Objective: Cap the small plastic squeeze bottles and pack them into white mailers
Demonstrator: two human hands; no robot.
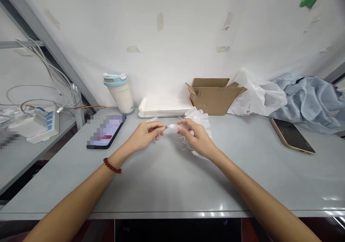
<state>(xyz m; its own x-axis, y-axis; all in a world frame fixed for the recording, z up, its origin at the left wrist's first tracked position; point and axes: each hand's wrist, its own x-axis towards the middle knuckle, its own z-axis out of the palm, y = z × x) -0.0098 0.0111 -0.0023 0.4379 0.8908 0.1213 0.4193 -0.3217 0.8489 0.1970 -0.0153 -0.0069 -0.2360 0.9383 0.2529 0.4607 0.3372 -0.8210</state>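
Note:
Over the middle of the table, my left hand (149, 132) and my right hand (196, 136) face each other with a small white plastic piece (172, 126) between their fingertips. My right hand is closed in a pinch on the white piece's right end. Thumb and forefinger of my left hand pinch a thin, dark bit at its left end, too small to name. Behind and under my right hand lies a pile of translucent white plastic tubes (202, 119) with thin white strings or wires sticking out, partly hidden by the hand. A small clear strip lies just behind my left hand.
Along the wall stand a blue-lidded cup (120, 94), a stack of white trays or envelopes (164, 107), an open cardboard box (211, 100), a white plastic bag (257, 96) and blue cloth (309, 100). Phones lie left (106, 132) and right (292, 136). A power strip (45, 125) sits far left.

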